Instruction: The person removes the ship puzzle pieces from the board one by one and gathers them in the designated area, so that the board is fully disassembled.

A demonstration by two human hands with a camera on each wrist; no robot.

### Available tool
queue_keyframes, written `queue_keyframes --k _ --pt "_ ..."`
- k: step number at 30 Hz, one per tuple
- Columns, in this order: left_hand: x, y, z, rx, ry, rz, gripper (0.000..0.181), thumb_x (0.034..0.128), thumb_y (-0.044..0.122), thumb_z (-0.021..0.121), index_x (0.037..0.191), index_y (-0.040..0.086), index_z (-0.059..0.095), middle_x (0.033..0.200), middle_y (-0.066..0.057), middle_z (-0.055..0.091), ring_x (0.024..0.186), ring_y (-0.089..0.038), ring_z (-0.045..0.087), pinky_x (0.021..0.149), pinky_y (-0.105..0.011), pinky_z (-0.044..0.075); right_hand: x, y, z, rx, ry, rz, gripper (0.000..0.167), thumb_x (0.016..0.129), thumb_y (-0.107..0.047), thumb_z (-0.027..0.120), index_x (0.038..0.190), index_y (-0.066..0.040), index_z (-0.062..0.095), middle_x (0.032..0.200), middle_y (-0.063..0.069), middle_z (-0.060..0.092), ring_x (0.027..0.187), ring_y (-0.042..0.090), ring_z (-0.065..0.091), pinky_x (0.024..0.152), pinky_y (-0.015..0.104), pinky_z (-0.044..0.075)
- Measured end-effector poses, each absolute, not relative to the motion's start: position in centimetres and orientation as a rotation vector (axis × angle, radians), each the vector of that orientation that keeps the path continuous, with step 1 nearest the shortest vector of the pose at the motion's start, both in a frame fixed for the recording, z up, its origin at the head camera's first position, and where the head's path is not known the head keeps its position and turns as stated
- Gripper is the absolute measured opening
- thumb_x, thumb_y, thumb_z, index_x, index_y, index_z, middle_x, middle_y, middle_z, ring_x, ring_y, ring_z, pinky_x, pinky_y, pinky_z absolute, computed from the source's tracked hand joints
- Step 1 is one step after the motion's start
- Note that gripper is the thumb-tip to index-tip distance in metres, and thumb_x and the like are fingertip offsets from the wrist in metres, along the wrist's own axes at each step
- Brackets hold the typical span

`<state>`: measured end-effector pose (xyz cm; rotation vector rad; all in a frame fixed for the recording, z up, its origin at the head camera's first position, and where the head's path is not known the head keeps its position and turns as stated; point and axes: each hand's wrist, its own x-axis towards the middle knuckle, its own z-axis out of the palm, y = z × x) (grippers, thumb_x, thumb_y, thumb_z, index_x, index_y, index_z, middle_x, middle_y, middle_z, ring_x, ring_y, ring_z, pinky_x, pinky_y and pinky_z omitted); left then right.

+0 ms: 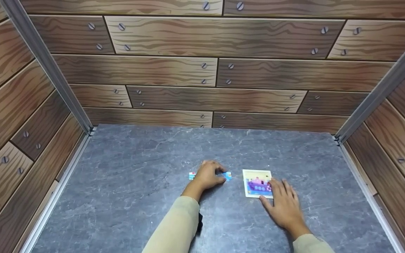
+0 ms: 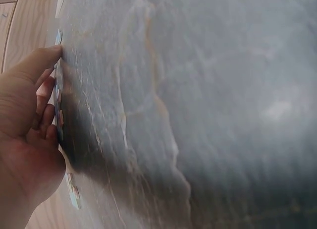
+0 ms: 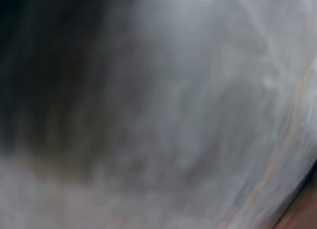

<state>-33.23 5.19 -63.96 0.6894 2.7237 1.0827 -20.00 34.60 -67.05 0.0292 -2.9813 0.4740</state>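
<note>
My left hand (image 1: pixel 208 174) is lowered over several small colorful puzzle pieces (image 1: pixel 228 176) on the grey table. Its thumb and fingers are apart and bent, touching the pieces, and the palm hides part of the group. In the left wrist view, the thumb of that hand (image 2: pixel 25 115) rests by flat pieces (image 2: pixel 60 102) seen edge-on. To the right lies a picture puzzle (image 1: pixel 257 184) with a white border and a purple-pink ship. My right hand (image 1: pixel 284 202) rests on its right edge, fingers extended and thumb by the lower border. The right wrist view is mostly blurred tabletop.
The grey marbled tabletop (image 1: pixel 128 196) runs to wood-patterned panels (image 1: pixel 174 70) at the back and on both sides. Metal posts (image 1: pixel 53 73) stand in the rear corners. A dark object (image 1: pixel 199 224) shows beside the left sleeve.
</note>
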Motion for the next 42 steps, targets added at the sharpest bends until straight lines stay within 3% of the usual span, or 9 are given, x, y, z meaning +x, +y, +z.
queue_keyframes --k 8,18,23,29,36,42 --pt "-33.2 4.8 -63.7 0.708 2.705 1.044 0.033 0.0921 0.026 0.086 0.123 0.017 0.08 0.134 -0.004 0.075 0.137 -0.03 0.06 0.126 -0.049 0.041 -20.0 34.5 -67.1 0.031 -2.976 0.477 0.077 0.106 -0.059 0.059 0.162 -0.008 0.044 0.17 0.017 0.044 0.162 0.05 0.027 0.132 0.069 0.017" --pt "-31.3 7.8 -62.3 0.827 2.763 1.202 0.042 0.0935 0.019 0.082 0.135 0.015 0.073 0.14 -0.005 0.072 0.135 -0.026 0.062 0.12 -0.043 0.049 -20.0 34.6 -66.8 0.019 -2.983 0.478 0.078 0.106 -0.06 0.059 0.163 -0.008 0.043 0.17 0.017 0.044 0.162 0.05 0.027 0.132 0.069 0.016" --pt "-29.3 10.3 -62.7 0.846 2.682 1.278 0.046 0.0922 0.017 0.083 0.136 0.014 0.072 0.134 -0.007 0.073 0.115 -0.019 0.068 0.106 -0.032 0.055 -20.0 34.6 -66.9 0.011 -3.006 0.478 0.078 0.107 -0.061 0.056 0.163 -0.009 0.042 0.172 0.016 0.042 0.163 0.05 0.025 0.132 0.07 0.016" --pt "-28.1 12.3 -64.1 0.753 2.625 1.312 0.047 0.0921 0.014 0.083 0.137 0.012 0.07 0.131 -0.006 0.068 0.089 -0.004 0.06 0.086 -0.019 0.053 -20.0 34.5 -67.0 0.008 -3.013 0.473 0.077 0.107 -0.06 0.056 0.163 -0.009 0.043 0.171 0.017 0.042 0.163 0.05 0.025 0.132 0.071 0.016" --pt "-27.7 13.2 -64.7 0.64 2.664 1.225 0.046 0.0966 0.021 0.082 0.14 0.013 0.069 0.133 0.001 0.061 0.088 0.002 0.052 0.079 -0.018 0.05 -20.0 34.5 -66.9 0.023 -3.003 0.482 0.077 0.107 -0.06 0.057 0.163 -0.009 0.042 0.171 0.017 0.042 0.163 0.05 0.026 0.132 0.071 0.016" --pt "-27.4 13.5 -65.0 0.686 2.753 1.071 0.044 0.0994 0.028 0.08 0.14 0.012 0.07 0.142 0.0 0.059 0.096 0.0 0.058 0.088 -0.019 0.054 -20.0 34.7 -67.1 0.023 -2.995 0.493 0.077 0.107 -0.059 0.058 0.163 -0.009 0.042 0.171 0.017 0.043 0.163 0.05 0.025 0.132 0.071 0.015"
